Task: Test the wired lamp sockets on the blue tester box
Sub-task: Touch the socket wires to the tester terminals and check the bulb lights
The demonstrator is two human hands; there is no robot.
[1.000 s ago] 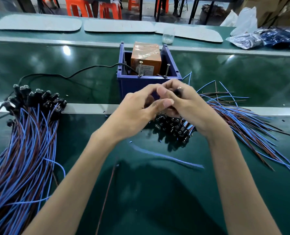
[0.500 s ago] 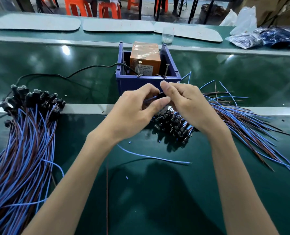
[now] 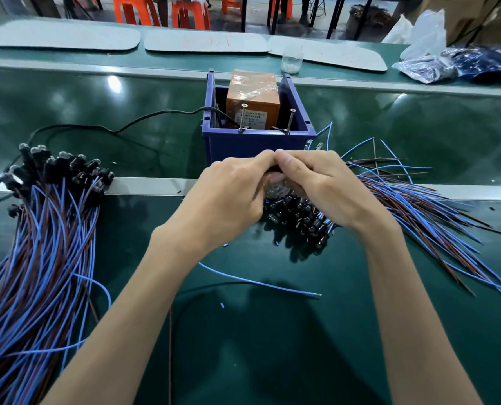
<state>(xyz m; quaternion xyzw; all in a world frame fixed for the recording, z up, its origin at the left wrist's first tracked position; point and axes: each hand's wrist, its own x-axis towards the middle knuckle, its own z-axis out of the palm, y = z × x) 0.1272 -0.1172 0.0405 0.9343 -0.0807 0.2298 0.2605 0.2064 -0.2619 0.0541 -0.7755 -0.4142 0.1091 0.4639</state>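
The left hand point(image 3: 229, 197) and right hand point(image 3: 322, 188) pinch a dark socket point(image 3: 274, 171) (mostly hidden); the squarish blue plastic tester box point(image 3: 258, 141) stands just beyond.

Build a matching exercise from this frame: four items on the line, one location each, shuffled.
Items
1. orange taped block
2. clear cup
3. single blue wire
4. big wired socket bundle

Places
A. left end of the near belt
B. inside the blue tester box
C. far bench, behind the tester
D. near belt, between the forearms

Pairs: 1-B, 2-C, 3-D, 4-A
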